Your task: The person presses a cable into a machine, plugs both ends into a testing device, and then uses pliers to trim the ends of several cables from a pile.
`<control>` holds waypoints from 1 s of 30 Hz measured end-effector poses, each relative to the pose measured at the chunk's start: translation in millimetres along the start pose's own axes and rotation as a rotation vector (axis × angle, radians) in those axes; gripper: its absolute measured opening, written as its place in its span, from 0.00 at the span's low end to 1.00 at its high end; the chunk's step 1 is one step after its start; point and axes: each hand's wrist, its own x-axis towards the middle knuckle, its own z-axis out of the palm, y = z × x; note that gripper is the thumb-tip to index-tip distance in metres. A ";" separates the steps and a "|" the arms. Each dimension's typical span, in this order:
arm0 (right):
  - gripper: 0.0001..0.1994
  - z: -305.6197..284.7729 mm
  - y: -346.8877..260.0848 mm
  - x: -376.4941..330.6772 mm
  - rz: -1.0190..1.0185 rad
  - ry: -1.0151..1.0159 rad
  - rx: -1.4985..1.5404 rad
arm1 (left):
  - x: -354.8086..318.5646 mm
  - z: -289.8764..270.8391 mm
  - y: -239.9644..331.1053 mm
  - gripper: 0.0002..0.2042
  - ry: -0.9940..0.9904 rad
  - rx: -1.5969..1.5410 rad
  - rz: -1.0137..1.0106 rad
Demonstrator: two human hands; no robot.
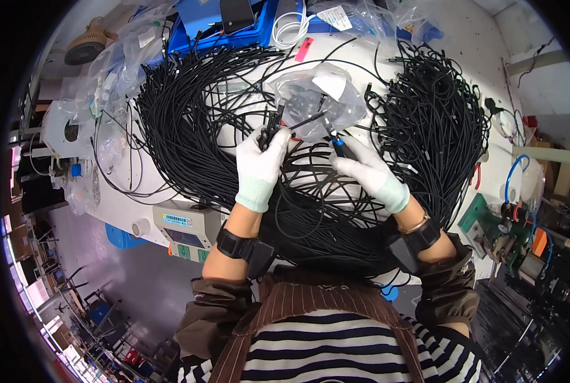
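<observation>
My left hand, in a white knit glove, is closed around black cable ends in front of a clear plastic bag. A black cable end also reaches from this hand toward the right. My right hand, gloved alike, is closed on a small hand tool with a black and blue handle and a metal tip. The tool's tip lies close to that cable end; whether they touch I cannot tell. Beneath both hands spreads a large heap of black cables. The fingers partly hide what the left hand grips.
A second thick bundle of black cables lies at the right. At the back are a blue tray, a coiled white cable and a pink tag. A grey instrument box stands at the front left, a green-plated machine at the right.
</observation>
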 end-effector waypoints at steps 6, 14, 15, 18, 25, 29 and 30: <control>0.24 1.6 -16.5 -10.8 0.056 0.006 -0.166 | -10.2 -4.0 10.3 0.10 -0.016 0.071 -0.021; 0.24 -5.6 -14.3 -6.8 -0.009 -0.024 -0.291 | -12.5 -8.2 12.2 0.12 -0.109 0.156 -0.026; 0.24 -6.6 -13.4 -5.8 0.019 -0.050 -0.292 | -11.0 -8.6 11.8 0.13 -0.120 0.156 -0.037; 0.23 -7.4 -17.0 -3.9 -0.021 -0.032 -0.327 | -7.5 -9.5 11.3 0.12 -0.144 0.162 -0.073; 0.18 -11.7 -10.8 5.1 0.090 -0.094 -0.276 | 4.7 -14.6 15.5 0.13 -0.231 0.230 -0.133; 0.14 -1.8 -9.7 19.1 0.200 -0.100 -0.194 | 12.1 -5.7 9.0 0.14 -0.133 0.245 -0.085; 0.13 5.5 -4.7 25.3 0.329 -0.116 -0.004 | 18.0 -7.4 -0.4 0.13 -0.118 0.292 -0.053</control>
